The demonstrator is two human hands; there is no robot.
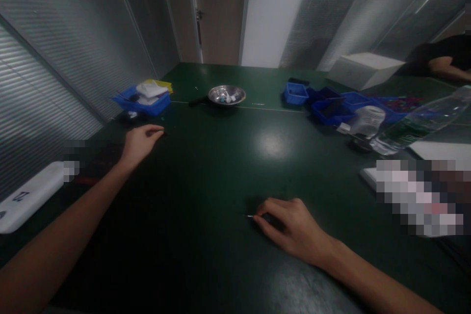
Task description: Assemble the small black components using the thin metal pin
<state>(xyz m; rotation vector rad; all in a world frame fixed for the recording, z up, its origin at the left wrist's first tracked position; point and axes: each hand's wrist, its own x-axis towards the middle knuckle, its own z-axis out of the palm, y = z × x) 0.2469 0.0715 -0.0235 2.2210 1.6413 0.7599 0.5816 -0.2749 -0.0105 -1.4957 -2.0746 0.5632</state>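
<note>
My left hand (142,143) is over the table's left side, thumb and index finger pinched together. Whatever they hold, if anything, is too small to name. Just beyond it are a blue basket (161,104) with white and yellow items and a small dark object (132,116). My right hand (290,225) rests low on the green table (206,196), right of the middle. Its fingertips pinch a thin whitish sliver (249,216), whose tip sticks out to the left. The two hands are well apart.
A metal bowl (235,94) with small pieces stands at the back beside a dark handle (198,101). To the right are blue bins (295,94), a plastic bottle (415,125) and a white box (364,69). A white device (33,196) lies left. Another person's arm (447,67) shows far right.
</note>
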